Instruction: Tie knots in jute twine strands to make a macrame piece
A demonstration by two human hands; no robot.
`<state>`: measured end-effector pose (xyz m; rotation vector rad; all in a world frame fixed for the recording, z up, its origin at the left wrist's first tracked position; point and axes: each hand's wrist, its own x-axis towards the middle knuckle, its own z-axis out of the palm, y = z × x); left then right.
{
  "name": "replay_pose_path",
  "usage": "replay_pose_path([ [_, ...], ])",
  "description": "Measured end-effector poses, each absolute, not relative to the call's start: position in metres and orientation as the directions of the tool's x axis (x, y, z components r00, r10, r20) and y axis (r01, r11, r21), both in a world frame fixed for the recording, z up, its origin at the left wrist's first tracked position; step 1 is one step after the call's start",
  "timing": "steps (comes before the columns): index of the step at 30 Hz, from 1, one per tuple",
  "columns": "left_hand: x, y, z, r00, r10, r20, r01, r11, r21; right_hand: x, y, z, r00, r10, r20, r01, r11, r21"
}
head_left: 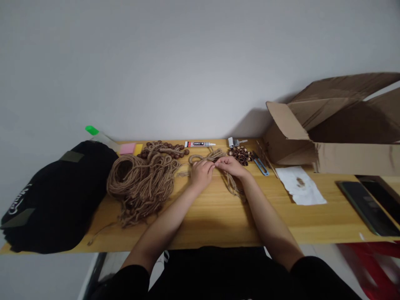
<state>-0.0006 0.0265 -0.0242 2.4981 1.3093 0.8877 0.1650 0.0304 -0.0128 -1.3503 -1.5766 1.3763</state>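
A wood-grained table runs across below a plain grey wall (200, 75) at 12 o'clock. At its middle, the left hand (202, 174) and right hand (231, 166) meet over a pale cord (231, 183), their fingers narrowed in a pinch on it; which strand they grip is too small to tell. The cord's loose loops trail toward 5 o'clock. Clocked from the hands, a big heap of brown rope (140, 179) lies at 9, round beads (178, 151) toward 10, and a glue tube (200, 144) toward 11. Brown rings (240, 155) sit at 2, with blue-handled snips (260, 163) at 3. An open cardboard box (350, 158) fills the table's far right, between 2 and 3; a stained white tissue (301, 187) and a dark phone (368, 208) lie between 3 and 4. A black cloth bundle (62, 196) bulges toward 8, and something red (375, 266) stands below the table's edge at 4.
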Motion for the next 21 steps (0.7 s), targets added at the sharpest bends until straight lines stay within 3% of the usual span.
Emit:
replay_pose_path([
  [21,-0.0001,0.0257,-0.0254,0.424,0.776,0.467,0.647,-0.620,0.444,0.1640,0.0285,-0.0073,-0.266,0.951,-0.161,0.240,-0.096,-0.966],
])
